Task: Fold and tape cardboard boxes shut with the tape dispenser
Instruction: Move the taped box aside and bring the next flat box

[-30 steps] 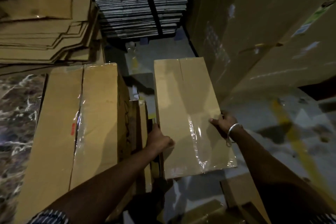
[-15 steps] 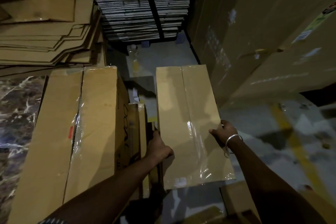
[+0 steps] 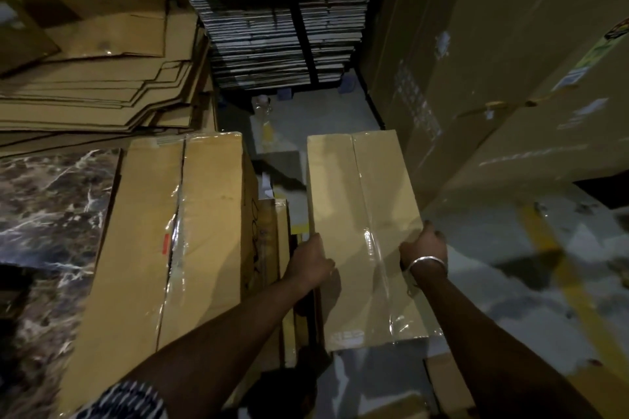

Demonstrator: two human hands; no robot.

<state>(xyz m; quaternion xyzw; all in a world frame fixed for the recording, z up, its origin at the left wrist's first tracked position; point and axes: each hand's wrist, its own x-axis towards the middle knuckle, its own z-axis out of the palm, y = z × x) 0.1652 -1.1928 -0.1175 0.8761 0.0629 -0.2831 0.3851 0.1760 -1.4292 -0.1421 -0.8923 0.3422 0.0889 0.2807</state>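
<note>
taped cardboard box (image 3: 360, 214): left hand (image 3: 311, 265) grips its left edge, right hand (image 3: 423, 245) grips its right edge; larger taped box (image 3: 170, 231) beside, left.

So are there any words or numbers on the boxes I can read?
None can be read for sure.
Big taped box: dark lettering down its side, too blurred to read.
Box held by the left hand and right hand, near edge: faint print, too blurred.
Tall cartons on the right: stickers, too small.
</note>
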